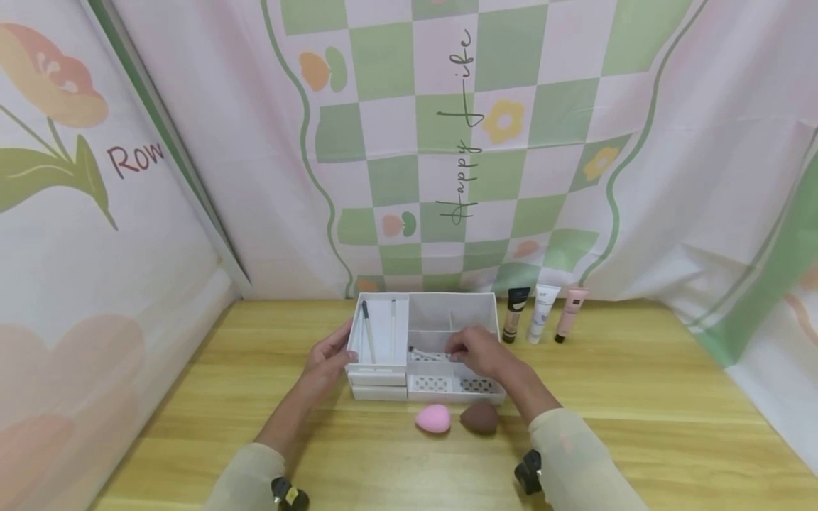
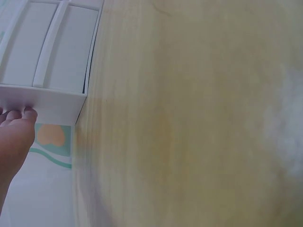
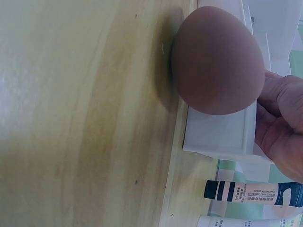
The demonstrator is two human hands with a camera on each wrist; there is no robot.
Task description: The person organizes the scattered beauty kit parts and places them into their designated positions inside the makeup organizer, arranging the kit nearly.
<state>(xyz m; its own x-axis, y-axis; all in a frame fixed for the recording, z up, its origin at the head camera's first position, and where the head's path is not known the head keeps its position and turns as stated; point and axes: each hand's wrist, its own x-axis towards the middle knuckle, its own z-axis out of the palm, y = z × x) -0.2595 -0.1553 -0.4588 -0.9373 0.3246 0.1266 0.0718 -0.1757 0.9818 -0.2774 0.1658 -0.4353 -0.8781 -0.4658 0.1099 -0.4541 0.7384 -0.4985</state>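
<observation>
A white desktop organizer (image 1: 377, 380) stands on the table, with two drawers at its front left. My left hand (image 1: 328, 357) holds its left side, fingers against the side wall and thumb at the top edge; the left wrist view shows the fingertips (image 2: 29, 113) on that wall. Over the middle right compartments, my right hand (image 1: 476, 350) has its fingers bent downward and pinches a slim white makeup brush (image 1: 423, 353) with a dark tip. The brush's other end is hidden by the fingers. A dark-ended brush (image 1: 368, 330) and a thin white stick (image 1: 393, 330) lie in the top left tray.
In front of the organizer sit a pink makeup sponge (image 1: 434, 419) and a brown one (image 1: 479, 418). To its right, a black-capped tube (image 1: 515, 316), a white tube (image 1: 543, 314) and a pink tube (image 1: 571, 316) stand by the curtain (image 1: 441, 170) behind the wooden table (image 1: 639, 397).
</observation>
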